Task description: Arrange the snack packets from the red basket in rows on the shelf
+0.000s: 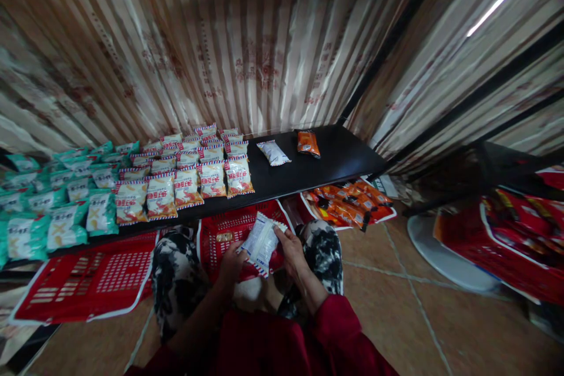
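Between my two hands is a white snack bag [263, 241] with its plain back side up and a red-and-blue striped edge. My left hand [232, 263] grips its left side, and my right hand [289, 245] pinches its right side. Below the bag, between my knees, stands a red plastic basket [214, 244]. On the black shelf [277, 182] ahead, a similar white bag [274, 153] lies flat, beside an orange bag [308, 144]. Left of them stand several rows of white-and-orange snack bags [211, 179].
Several green snack bags [66, 226] fill the shelf's left end. A red basket [88, 282] lies below them. At right, a basket [348, 202] holds orange bags, and a farther red basket [493, 247] holds red packets. Striped curtain [264, 41] hangs behind the shelf.
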A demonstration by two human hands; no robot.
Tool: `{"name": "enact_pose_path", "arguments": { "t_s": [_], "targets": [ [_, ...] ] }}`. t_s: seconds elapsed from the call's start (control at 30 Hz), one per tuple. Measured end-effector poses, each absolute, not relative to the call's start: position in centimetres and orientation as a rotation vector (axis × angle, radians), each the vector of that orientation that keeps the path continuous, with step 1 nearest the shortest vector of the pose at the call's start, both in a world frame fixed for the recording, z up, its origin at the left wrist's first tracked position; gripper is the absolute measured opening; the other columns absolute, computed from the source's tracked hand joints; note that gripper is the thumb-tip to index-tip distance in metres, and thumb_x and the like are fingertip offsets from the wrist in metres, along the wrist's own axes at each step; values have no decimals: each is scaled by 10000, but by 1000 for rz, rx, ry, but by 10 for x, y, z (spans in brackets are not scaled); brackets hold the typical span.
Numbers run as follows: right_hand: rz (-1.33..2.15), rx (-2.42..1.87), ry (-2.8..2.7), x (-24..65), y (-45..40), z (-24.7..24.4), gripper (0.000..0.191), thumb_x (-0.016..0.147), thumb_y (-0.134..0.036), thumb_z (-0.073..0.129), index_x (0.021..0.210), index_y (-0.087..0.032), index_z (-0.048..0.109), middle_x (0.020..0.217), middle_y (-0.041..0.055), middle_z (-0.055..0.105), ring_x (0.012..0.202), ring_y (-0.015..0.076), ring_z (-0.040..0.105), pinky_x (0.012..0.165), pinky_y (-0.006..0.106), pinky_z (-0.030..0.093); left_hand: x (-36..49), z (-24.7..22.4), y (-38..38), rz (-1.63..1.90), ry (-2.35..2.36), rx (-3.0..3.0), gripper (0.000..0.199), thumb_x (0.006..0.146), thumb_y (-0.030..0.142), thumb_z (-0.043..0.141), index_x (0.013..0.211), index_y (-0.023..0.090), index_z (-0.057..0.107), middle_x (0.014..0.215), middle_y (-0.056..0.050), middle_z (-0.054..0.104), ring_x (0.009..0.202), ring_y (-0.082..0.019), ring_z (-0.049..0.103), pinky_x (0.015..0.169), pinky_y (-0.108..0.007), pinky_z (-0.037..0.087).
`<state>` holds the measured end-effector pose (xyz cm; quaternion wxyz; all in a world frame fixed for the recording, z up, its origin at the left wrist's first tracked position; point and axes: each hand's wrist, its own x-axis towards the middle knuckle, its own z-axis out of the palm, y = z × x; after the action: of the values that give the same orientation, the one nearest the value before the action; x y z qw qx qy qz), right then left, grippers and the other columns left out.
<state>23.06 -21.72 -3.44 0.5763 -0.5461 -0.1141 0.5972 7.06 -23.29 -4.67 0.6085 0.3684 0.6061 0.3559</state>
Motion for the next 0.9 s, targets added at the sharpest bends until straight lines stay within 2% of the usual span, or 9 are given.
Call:
{"name": "enact_pose_path", "arguments": {
  "t_s": [0.1,0.2,0.3,0.43,0.63,0.77,0.9],
  "targets": [
    [1383,-1330,-288,231,-217,-34,299,565,-377,751,781,-191,660,713,18,722,638,174,659,591,261,512,71,-43,-231,908,1485,984,382,659,266,560,1030,174,572,1156,-108,588,1144,-269,495,1025,-406,338],
    [1349,-1365,-314,230,-218,-36,335,564,-413,744,790,-183,654,707,27,721,643,185,663,577,268,512,72,-34,-233,1003,1558,1364,348,719,219,491,1047,184,601,1236,-92,550,1242,-257,407,1093,-406,242],
    [1337,-1368,-343,229,-217,-38,402,554,-437,745,838,-169,649,717,34,722,651,193,664,605,281,519,75,-27,-238,956,1518,1765,326,776,200,435,1040,171,623,1256,-106,543,1237,-264,417,1081,-433,269],
    [1304,-1380,-374,226,-216,-37,407,558,-444,739,837,-169,629,705,20,712,623,182,649,601,279,510,83,-32,-246,852,1453,1959,414,795,233,466,1193,139,528,1333,-140,474,1273,-274,379,1067,-450,295],
    [1226,-1438,-429,225,-217,-34,349,561,-433,735,777,-196,596,643,-25,666,590,149,609,580,245,484,97,-49,-256,783,1470,1856,674,664,251,602,1292,85,421,1407,-191,370,1306,-327,321,1079,-489,266],
    [1190,-1495,-487,225,-218,-35,324,576,-442,719,755,-205,591,613,-33,640,589,143,591,546,225,457,101,-50,-260,807,1443,1722,657,660,241,581,1291,126,441,1403,-150,396,1322,-320,300,1094,-476,245],
    [1197,-1483,-538,222,-220,-33,351,585,-449,714,811,-202,607,666,-18,656,626,148,599,576,231,465,101,-54,-258,835,1456,1622,660,646,192,538,1292,89,444,1407,-162,389,1323,-314,303,1113,-446,224]
  ]
}}
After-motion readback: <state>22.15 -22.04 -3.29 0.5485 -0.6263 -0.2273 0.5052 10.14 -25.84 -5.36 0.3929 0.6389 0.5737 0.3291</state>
